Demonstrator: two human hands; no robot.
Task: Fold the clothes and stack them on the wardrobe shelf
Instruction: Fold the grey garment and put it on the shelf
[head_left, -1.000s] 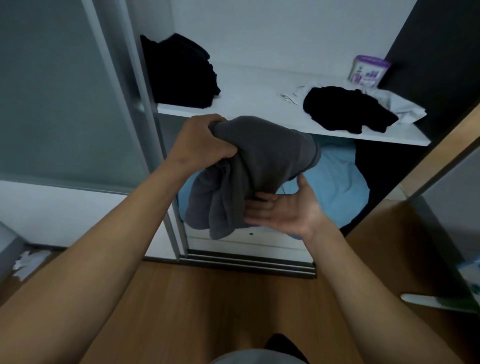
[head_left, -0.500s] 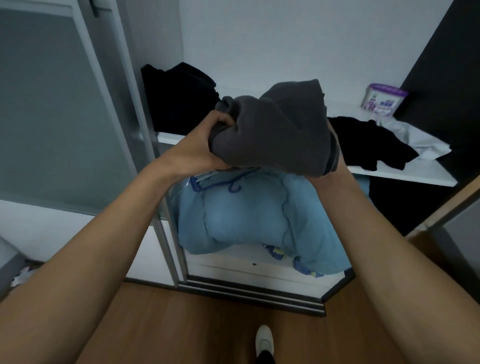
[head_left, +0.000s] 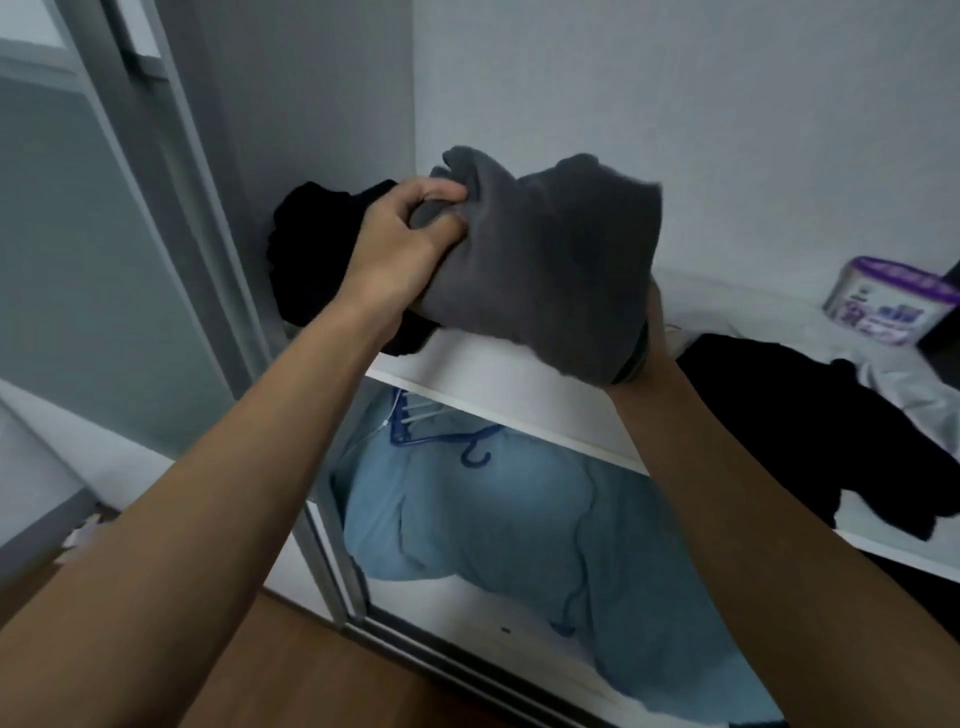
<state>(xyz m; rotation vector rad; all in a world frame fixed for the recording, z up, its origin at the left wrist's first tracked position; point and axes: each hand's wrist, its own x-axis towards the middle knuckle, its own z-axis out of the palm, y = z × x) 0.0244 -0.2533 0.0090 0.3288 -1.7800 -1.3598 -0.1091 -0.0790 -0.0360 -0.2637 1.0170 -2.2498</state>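
Note:
A folded dark grey garment (head_left: 550, 260) is held over the left part of the white wardrobe shelf (head_left: 498, 389). My left hand (head_left: 405, 244) pinches its upper left edge. My right hand (head_left: 655, 332) supports it from underneath on the right and is mostly hidden by the cloth. A stack of black clothes (head_left: 317, 249) sits on the shelf against the left wall, just behind my left hand. An unfolded black garment (head_left: 779, 415) lies on the shelf to the right, partly over a white garment (head_left: 904, 384).
A white tub with a purple lid (head_left: 883, 299) stands at the back right of the shelf. Below the shelf lie a light blue bundle (head_left: 519, 545) and a blue hanger (head_left: 441, 441). A sliding door frame (head_left: 171, 208) rises at left. Wooden floor (head_left: 322, 670) is below.
Both hands have raised the grey garment from below shelf level up and forward to just over the shelf. The view has moved closer to the wardrobe.

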